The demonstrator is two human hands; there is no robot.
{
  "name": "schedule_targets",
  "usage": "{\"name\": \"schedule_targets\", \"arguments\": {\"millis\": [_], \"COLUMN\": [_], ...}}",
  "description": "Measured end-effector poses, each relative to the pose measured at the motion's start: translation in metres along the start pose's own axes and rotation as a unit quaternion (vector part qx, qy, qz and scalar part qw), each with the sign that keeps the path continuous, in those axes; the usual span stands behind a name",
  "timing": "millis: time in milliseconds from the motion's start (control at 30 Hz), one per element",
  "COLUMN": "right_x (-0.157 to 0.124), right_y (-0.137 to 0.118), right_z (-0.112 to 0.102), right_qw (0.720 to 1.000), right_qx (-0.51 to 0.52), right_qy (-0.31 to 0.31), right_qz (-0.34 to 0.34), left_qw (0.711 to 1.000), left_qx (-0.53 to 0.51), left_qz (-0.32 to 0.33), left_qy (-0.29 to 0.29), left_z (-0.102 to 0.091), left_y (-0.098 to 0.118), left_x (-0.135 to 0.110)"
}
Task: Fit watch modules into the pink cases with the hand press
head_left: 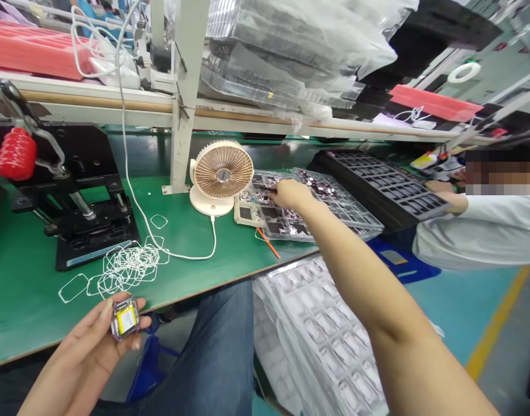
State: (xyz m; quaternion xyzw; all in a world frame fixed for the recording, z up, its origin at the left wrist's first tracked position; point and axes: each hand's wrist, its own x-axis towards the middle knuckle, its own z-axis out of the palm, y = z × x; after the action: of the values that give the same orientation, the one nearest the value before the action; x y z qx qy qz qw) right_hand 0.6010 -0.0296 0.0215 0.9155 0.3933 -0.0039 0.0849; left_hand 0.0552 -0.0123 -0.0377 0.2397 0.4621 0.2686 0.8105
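Observation:
Low at the left, my left hand (96, 341) grips a small square smartwatch case (126, 318) between thumb and fingers. Its inside faces up, showing a white patch edged in yellow. My right hand (293, 195) is stretched out over a clear plastic parts tray (286, 234) beside the fan. Those fingers are pinched on a thin dark tool (266, 188), whose exact kind is too small to tell. Small shiny parts (321, 186) lie in the tray's compartments. Between the left hand and the press, a tangled heap of thin white ring gaskets (129, 266) rests on the green bench.
A beige fan (223, 173) stands mid-bench, its white cable (191, 257) curving across. At left is a black hand press (92, 214) with a red handle (16, 153). An orange stick (268, 243) lies near the edge. Stacked trays (329, 323) stand below; a co-worker's sleeve (481, 231) is at right.

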Motion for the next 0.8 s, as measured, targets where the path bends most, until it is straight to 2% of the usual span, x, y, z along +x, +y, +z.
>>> {"name": "schedule_targets", "arguments": {"millis": [133,233,333,400,433,467,533,633,700,800], "right_x": [-0.007,-0.026,-0.071,-0.116,-0.143,-0.172,-0.230,-0.298,-0.320,-0.325], "right_y": [0.002,0.007,-0.006,-0.033,-0.053,-0.076,-0.127,-0.200,-0.236,-0.264], "right_z": [-0.009,-0.025,-0.031,-0.021,-0.012,-0.002,0.021,0.048,0.058,0.061], "right_qw": [0.999,0.994,0.980,0.955,0.918,0.866,0.760,0.624,0.562,0.501], "right_qx": [0.030,0.084,0.149,0.242,0.345,0.458,0.623,0.760,0.805,0.841], "right_qy": [0.025,0.075,0.134,0.162,0.173,0.157,0.063,-0.080,-0.131,-0.174], "right_qz": [-0.003,0.000,-0.012,-0.051,-0.089,-0.127,-0.173,-0.163,-0.139,-0.107], "left_qw": [1.000,1.000,0.997,0.993,0.990,0.987,0.980,0.970,0.966,0.962], "left_qx": [-0.006,-0.022,-0.050,-0.074,-0.088,-0.100,-0.117,-0.132,-0.133,-0.121], "left_qz": [-0.016,0.006,0.056,0.089,0.103,0.115,0.140,0.182,0.197,0.219], "left_qy": [0.002,0.007,-0.003,-0.023,-0.036,-0.051,-0.075,-0.089,-0.099,-0.106], "left_z": [0.002,0.007,0.018,0.026,0.029,0.032,0.034,0.031,0.027,0.019], "left_y": [0.000,-0.001,-0.005,-0.009,-0.011,-0.013,-0.017,-0.022,-0.025,-0.027], "left_x": [-0.001,-0.002,-0.002,0.002,0.005,0.008,0.013,0.012,0.007,0.000]}}
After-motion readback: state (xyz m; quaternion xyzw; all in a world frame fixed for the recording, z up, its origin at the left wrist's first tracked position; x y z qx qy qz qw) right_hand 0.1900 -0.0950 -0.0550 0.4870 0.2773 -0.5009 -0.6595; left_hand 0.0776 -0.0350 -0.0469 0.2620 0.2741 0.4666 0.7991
